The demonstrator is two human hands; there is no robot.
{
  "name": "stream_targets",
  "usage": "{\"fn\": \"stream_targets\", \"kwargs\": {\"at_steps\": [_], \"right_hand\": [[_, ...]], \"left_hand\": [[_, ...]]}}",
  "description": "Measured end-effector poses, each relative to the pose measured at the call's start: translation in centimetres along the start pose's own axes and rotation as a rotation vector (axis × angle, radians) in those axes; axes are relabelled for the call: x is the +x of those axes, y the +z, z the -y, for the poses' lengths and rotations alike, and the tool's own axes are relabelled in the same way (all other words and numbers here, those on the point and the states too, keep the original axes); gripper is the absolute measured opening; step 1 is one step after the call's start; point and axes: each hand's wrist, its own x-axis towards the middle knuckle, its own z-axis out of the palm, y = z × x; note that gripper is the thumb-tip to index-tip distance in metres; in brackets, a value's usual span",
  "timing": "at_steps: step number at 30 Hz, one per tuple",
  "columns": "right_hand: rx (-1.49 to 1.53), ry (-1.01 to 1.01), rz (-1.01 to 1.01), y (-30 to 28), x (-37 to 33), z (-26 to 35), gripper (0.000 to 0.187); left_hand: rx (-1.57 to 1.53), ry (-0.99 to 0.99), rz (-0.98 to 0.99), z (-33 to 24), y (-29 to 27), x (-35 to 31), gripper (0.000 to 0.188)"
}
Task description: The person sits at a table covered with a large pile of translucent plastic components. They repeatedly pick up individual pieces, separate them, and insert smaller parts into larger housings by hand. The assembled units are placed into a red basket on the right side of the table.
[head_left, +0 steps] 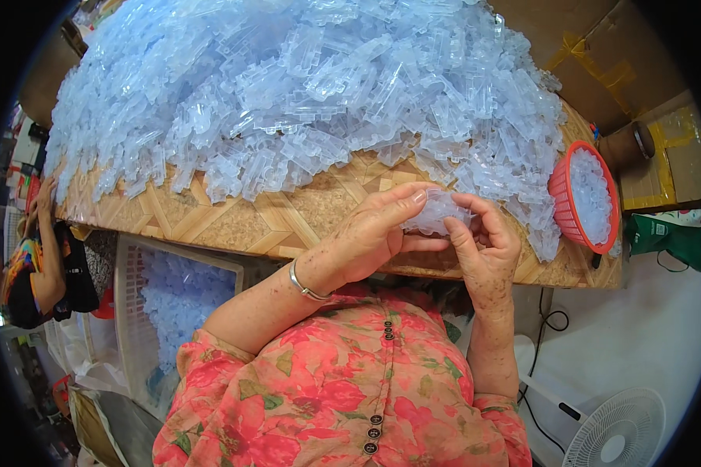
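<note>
Head view: workroom, wood-patterned table [311, 226] under a big heap of clear plastic pieces [327, 86]. Red basket [566, 206] of similar pieces at the table's right end; white crate [131, 311] of bluish pieces lower left; white fan [615, 445] lower right; another person's arm [48, 261] far left.

Held plastic [435, 214] is between both hands, at the table's near edge, in front of the torso. Left hand [366, 237]: thumb above, fingers below, gripping its left side. Right hand [487, 247]: thumb and forefinger pinching its right side. One piece or several, can't tell. Probably light, fairly stiff, slick; thin parts may snap. Best hold: light fingertip pinch on outer edges.
</note>
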Motion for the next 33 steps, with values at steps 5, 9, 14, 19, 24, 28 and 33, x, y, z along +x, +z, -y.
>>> {"fn": "stream_targets", "kwargs": {"at_steps": [5, 9, 14, 19, 24, 28, 33], "right_hand": [[0.076, -0.100, -0.061, 1.0, 0.1, -0.4, 0.042], [0.050, -0.152, -0.097, 1.4, -0.2, -0.5, 0.051], [-0.256, -0.225, 0.016, 0.1, 0.2, 0.3, 0.043], [0.385, 0.183, 0.036, 0.2, -0.7, -0.6, 0.018], [0.808, 0.356, -0.007, 0.6, -0.7, -0.8, 0.016], [0.894, 0.422, -0.039, 1.7, -0.7, -0.1, 0.024], [0.594, 0.303, -0.017, 2.6, -1.3, -0.1, 0.038]], "left_hand": [[-0.105, 0.058, -0.083, -0.1, 0.1, 0.2, 0.041], [-0.117, 0.050, -0.079, -0.1, 0.0, 0.2, 0.041], [0.009, 0.061, -0.067, 0.0, -0.4, -0.1, 0.043], [-0.007, 0.068, -0.075, -0.2, -0.5, 0.0, 0.048], [-0.048, 0.156, -0.064, 0.3, -0.5, 0.3, 0.054], [-0.016, 0.203, -0.071, 0.2, 0.8, 0.0, 0.054], [0.111, 0.153, -0.145, 0.1, 1.3, -0.3, 0.058]]}}
